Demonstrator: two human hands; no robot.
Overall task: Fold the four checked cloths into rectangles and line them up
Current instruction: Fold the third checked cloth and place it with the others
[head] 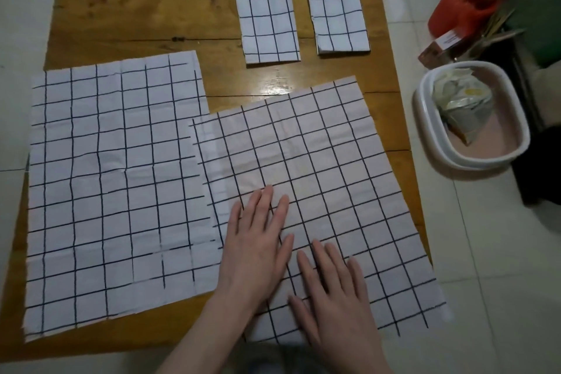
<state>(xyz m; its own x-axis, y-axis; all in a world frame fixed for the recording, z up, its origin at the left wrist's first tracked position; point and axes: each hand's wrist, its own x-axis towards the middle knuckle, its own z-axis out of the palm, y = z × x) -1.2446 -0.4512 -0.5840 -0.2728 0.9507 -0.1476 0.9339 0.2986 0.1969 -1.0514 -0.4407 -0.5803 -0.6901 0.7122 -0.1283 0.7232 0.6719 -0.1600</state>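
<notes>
Both hands, left hand [258,240] and right hand [331,291], lie flat with fingers spread on the open checked cloth [318,167] at five o'clock on the bench [136,18]. It looks thin, limp and creased, so lifting it by two corners seems best.

Two bare hands, left hand [258,240] and right hand [331,291], plus bare forearms running in from the bottom edge. No sleeves reach the wrists or forearms (as far as the view goes). Fingers slim, nails short and unpainted. Both hands bare of rings, watch, gloves.
</notes>
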